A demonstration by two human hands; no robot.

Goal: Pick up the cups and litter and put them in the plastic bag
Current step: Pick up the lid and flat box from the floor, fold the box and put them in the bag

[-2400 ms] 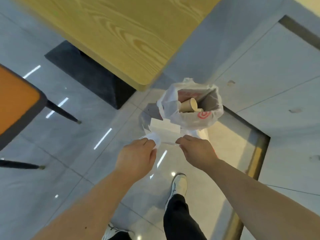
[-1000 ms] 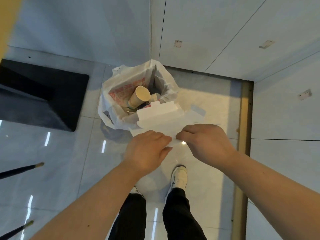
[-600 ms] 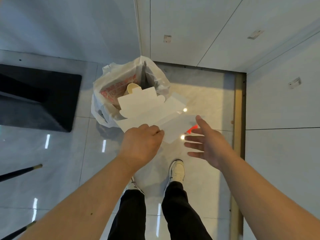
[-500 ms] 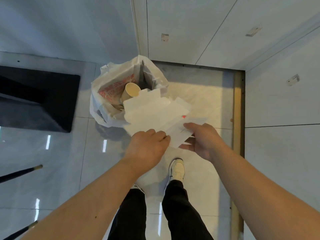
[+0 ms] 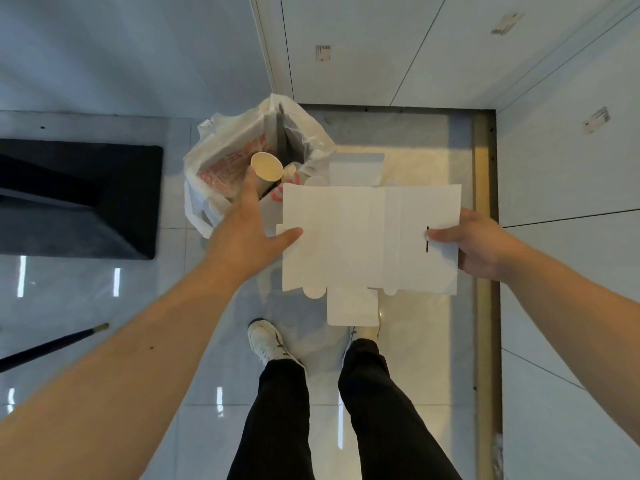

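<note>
Plastic bag (image 5: 221, 168): white, red print, standing open-mouthed on the tiled floor (image 5: 86, 306) close to the wall corner (image 5: 270, 64). Open floor lies on its near side; a dark base (image 5: 76, 199) lies to its left.

Paper cup (image 5: 266, 167): tan, lying tilted inside the bag, mouth turned up toward the camera.

Flattened carton (image 5: 370, 237): white card, unfolded flat, flaps showing at its far and near edges, a short dark slit near its right edge. Held level in the air just right of the bag, its left corner overlapping the bag's rim.

Left hand (image 5: 249, 233): arm stretched forward, fingers extended toward the bag, thumb lying on the carton's left edge; grip loose and wide.

Right hand (image 5: 481, 244): grip pinched on the carton's right edge, thumb on top beside the slit, fingers beneath.

Shoes (image 5: 266, 341): white, on the floor on the bag's near side, under the carton.
</note>
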